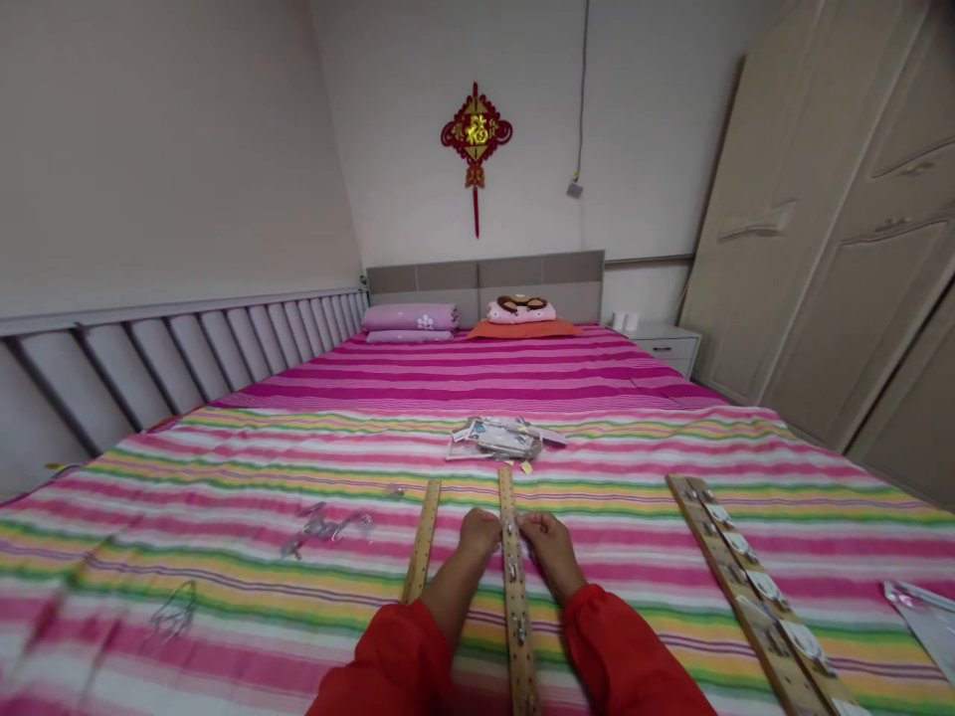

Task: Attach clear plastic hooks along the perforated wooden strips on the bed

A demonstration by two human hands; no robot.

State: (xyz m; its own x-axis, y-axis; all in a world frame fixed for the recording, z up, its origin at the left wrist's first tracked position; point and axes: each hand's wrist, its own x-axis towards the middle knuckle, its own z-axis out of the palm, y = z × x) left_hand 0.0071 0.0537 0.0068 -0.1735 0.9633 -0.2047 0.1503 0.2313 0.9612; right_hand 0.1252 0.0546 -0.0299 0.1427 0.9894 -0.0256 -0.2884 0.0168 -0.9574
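Observation:
A long, narrow wooden strip with rows of holes (517, 597) lies on the striped bedspread, running away from me between my forearms. Several small shiny metal pieces (520, 628) sit along it. My left hand (479, 533) is closed in a pinch at the strip's left edge, near its far part. Opposite it, my right hand (550, 545) pinches at the right edge. Whatever is between the fingertips is too small to make out. To the left lies a second holed wooden strip (423, 537), partly hidden by my left arm.
On the right are wooden strips (727, 567) carrying metal pieces and white round items (765, 589). Clear plastic packaging (496, 438) lies ahead. Crumpled clear plastic (324, 527) is at left, another packet (921, 617) at far right. A railing (224, 348) borders the bed's left side.

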